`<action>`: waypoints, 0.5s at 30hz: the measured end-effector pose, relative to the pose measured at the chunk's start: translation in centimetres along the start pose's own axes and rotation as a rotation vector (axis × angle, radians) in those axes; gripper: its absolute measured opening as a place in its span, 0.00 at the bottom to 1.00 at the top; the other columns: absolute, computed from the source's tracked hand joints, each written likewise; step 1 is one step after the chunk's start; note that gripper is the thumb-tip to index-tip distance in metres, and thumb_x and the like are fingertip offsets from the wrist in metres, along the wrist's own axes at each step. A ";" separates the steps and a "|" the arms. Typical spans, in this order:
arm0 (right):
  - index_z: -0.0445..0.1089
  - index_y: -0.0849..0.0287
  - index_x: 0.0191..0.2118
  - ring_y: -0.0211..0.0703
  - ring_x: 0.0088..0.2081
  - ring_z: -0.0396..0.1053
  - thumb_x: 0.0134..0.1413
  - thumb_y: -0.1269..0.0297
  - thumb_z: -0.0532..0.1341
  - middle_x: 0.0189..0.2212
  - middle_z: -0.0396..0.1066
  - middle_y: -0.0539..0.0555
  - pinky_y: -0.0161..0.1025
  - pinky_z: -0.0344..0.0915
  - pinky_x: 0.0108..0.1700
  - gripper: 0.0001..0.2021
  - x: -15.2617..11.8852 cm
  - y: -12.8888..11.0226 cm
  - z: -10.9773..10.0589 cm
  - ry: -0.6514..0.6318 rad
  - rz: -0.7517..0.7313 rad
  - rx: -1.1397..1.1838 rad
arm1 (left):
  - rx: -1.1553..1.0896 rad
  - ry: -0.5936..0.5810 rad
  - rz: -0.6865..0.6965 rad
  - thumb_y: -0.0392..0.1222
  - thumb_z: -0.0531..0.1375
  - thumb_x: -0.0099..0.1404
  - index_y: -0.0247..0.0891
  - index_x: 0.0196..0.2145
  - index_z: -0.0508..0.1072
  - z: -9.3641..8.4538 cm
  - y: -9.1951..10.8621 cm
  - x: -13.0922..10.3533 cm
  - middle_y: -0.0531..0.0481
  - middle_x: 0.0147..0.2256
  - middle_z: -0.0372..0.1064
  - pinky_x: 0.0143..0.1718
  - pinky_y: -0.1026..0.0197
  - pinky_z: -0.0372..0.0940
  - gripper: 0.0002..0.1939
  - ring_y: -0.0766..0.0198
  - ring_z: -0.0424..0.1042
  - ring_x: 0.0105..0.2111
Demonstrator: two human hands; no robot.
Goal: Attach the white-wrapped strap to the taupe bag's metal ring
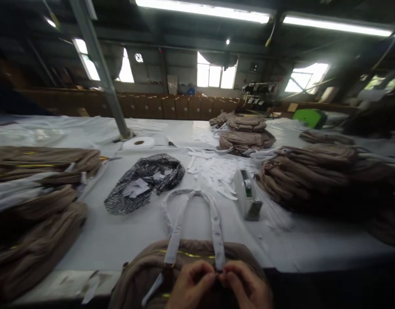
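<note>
A brown handbag [146,262] lies at the table's front edge, with yellow metallic zip lines along its top. Its two handles [216,223] are wrapped in white material and loop away from me across the table. My left hand [194,283] pinches at the base of the right-hand handle, thumb against forefinger. Close beside it, my right hand [244,283] is also pinched at that handle base. What lies between the fingertips is too small and blurred to make out. A loose white strip [153,288] hangs at the left handle's base.
Brown bags [46,163] are stacked at left, and a larger pile [313,176] stands at right. A tape dispenser [247,195], scattered white strips [220,167], a black-and-white patterned cloth [126,199] with paper pieces and a white roll [138,143] lie between. A metal post [104,73] rises at left.
</note>
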State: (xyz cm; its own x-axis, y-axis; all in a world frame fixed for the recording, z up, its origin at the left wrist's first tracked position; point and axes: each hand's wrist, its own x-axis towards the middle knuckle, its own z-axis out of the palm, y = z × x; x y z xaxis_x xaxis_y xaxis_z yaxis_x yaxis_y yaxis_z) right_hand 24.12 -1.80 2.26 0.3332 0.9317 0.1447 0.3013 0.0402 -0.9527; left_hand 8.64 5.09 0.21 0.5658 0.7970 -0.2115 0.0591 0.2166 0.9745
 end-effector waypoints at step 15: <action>0.71 0.56 0.34 0.39 0.34 0.72 0.56 0.71 0.58 0.30 0.73 0.50 0.31 0.69 0.37 0.05 0.4 -0.3 -0.1 -0.061 -0.306 -0.172 | -0.159 -0.004 -0.110 0.51 0.63 0.55 0.33 0.27 0.72 -0.2 -0.3 0.2 0.57 0.20 0.62 0.22 0.69 0.58 0.16 0.72 0.60 0.19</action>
State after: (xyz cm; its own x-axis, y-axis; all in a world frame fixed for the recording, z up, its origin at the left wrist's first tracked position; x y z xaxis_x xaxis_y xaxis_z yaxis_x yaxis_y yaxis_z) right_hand 24.26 -1.50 2.65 0.1516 0.9062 0.3947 0.5267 0.2639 -0.8081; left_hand 8.58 5.24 -0.11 0.5666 0.7611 -0.3157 -0.0097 0.3893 0.9211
